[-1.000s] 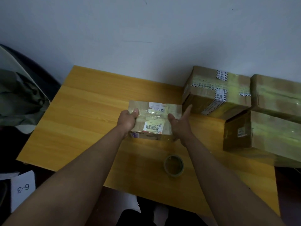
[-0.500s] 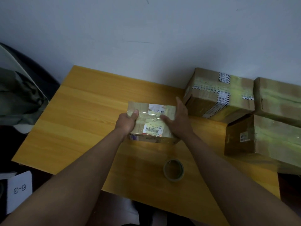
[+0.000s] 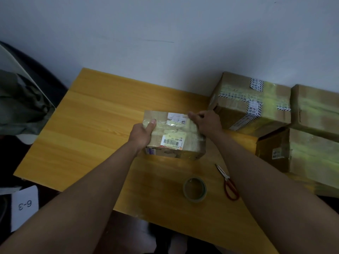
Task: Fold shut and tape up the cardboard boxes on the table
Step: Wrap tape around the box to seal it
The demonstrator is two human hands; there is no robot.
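Note:
A small taped cardboard box (image 3: 174, 132) with a barcode label sits at the middle of the yellow wooden table (image 3: 91, 129). My left hand (image 3: 142, 133) grips its left side, thumb laid over the top. My right hand (image 3: 207, 121) rests on the box's far right top corner with fingers curled over the edge. A roll of clear tape (image 3: 194, 188) lies on the table in front of the box, and red-handled scissors (image 3: 228, 182) lie just right of the roll.
Three larger taped boxes crowd the right side: one at the back (image 3: 253, 103), one at the far right (image 3: 315, 109), one nearer (image 3: 302, 153). A wall runs behind the table. A paper marked 6-3 (image 3: 24, 204) lies on the floor at left.
My right hand slid from the box's near right side up to its far right corner and curled over the edge. The left hand kept its hold. The scissors have come into view.

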